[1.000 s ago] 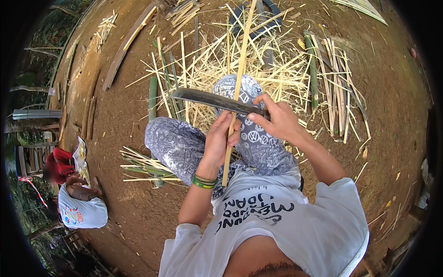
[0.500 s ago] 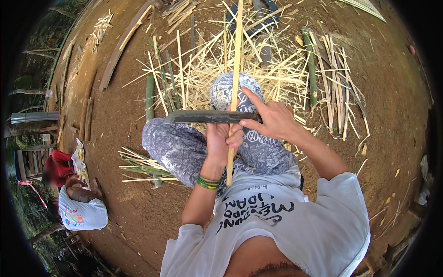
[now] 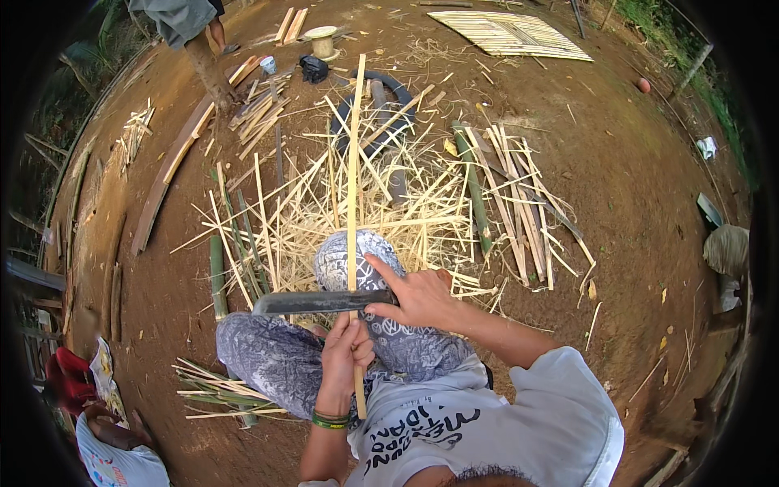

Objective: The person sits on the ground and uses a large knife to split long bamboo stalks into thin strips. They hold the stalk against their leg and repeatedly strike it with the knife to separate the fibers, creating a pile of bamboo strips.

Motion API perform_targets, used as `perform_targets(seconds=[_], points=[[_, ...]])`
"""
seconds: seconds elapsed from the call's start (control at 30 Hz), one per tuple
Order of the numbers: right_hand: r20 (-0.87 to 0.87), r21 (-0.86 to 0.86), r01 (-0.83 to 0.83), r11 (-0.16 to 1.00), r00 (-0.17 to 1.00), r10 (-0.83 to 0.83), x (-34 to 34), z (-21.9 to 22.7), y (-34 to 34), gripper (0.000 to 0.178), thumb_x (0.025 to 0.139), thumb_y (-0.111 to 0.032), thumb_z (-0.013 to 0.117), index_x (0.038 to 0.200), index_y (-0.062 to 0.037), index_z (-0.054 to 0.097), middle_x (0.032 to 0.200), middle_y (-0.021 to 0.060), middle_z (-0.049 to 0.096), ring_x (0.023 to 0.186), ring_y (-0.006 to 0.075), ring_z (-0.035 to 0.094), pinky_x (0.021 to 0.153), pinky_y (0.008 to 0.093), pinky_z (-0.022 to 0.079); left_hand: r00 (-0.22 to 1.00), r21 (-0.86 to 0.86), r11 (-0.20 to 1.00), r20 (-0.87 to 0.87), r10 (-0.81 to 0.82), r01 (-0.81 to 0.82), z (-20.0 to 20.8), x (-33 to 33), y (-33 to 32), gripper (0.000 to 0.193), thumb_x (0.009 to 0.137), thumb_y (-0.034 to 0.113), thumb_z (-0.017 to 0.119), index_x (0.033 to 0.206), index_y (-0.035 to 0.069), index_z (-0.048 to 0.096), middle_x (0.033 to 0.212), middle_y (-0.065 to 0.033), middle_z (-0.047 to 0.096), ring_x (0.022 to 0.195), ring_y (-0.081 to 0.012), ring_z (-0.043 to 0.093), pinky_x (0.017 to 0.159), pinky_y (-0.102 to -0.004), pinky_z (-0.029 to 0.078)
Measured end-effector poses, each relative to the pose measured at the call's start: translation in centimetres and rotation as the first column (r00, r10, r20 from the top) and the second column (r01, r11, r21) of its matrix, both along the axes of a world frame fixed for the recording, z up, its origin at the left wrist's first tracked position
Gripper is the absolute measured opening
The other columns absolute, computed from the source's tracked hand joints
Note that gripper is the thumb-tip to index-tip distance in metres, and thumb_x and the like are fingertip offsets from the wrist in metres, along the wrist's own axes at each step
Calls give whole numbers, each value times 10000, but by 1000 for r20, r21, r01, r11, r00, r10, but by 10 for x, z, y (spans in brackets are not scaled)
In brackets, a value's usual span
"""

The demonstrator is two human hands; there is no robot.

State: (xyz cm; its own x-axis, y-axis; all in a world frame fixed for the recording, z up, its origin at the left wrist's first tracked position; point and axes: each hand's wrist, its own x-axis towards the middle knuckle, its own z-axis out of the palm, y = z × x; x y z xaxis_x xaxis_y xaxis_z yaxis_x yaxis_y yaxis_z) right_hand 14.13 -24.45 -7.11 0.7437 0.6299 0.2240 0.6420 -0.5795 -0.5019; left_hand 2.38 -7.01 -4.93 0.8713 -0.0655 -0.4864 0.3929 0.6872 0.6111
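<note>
My left hand [image 3: 346, 359] is closed around the lower part of a long, thin pale bamboo strip [image 3: 353, 195], which points away from me past my knee. My right hand [image 3: 420, 297] grips a large dark-bladed knife [image 3: 312, 303], its index finger stretched forward. The blade lies across the strip just beyond my left fingers, its tip to the left. The knife's handle is mostly hidden in my right hand. Beneath the work are my legs in grey patterned trousers [image 3: 272, 349].
Beyond my knees spreads a heap of bamboo shavings [image 3: 284, 231]. A green bamboo pole [image 3: 472, 191] and split strips [image 3: 519, 203] flank it on the right. Behind are a black tyre [image 3: 406, 122], a spool [image 3: 322, 40] and a slatted panel [image 3: 511, 34]. One person [image 3: 122, 450] sits lower left; another [image 3: 182, 24] stands at the far left.
The view has tilted up and shifted right, so my hands appear lower and farther left, and more far ground shows. Both hands keep their hold on the strip and knife.
</note>
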Motion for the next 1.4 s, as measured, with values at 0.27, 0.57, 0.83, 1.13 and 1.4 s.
perform_targets(seconds=[0.27,0.57,0.83,1.13,1.4], points=[[-20,-150,-4,989,1000,1,-9,14,1,975,879,-744,535,1546,-66,318,427,97,469,371,316,536,403,453,409,998,60,996,-4,-60,60,8,-26,8,539,1065,107,436,1580,161,288,723,70,305,534,-24,267,468,-189,226],[-174,-19,218,976,960,-218,13,-5,-4,707,963,-600,516,1481,-126,436,491,141,537,473,352,601,498,480,466,980,94,978,-91,-179,188,12,-91,16,527,1075,114,423,1582,149,285,685,76,283,516,-36,261,469,-209,233],[-258,74,234,969,943,-208,13,12,-14,667,947,-571,555,1436,-121,490,551,171,592,572,398,644,579,471,496,993,94,991,-87,-85,93,5,-68,13,477,1087,207,417,1555,160,337,699,52,298,501,-44,269,449,-199,238],[-40,-124,89,988,995,-95,9,15,-3,842,888,-642,608,1528,-148,373,468,137,504,450,369,583,492,488,457,990,101,987,54,-133,127,-2,0,1,473,1109,214,371,1574,175,291,694,55,291,513,-42,273,452,-210,240],[-81,-98,100,990,991,-108,13,7,-3,866,894,-654,593,1516,-90,380,469,150,515,438,373,578,462,493,449,987,193,969,32,-160,151,-7,-21,5,488,1108,193,374,1584,145,280,689,61,297,519,-40,276,458,-209,262]])
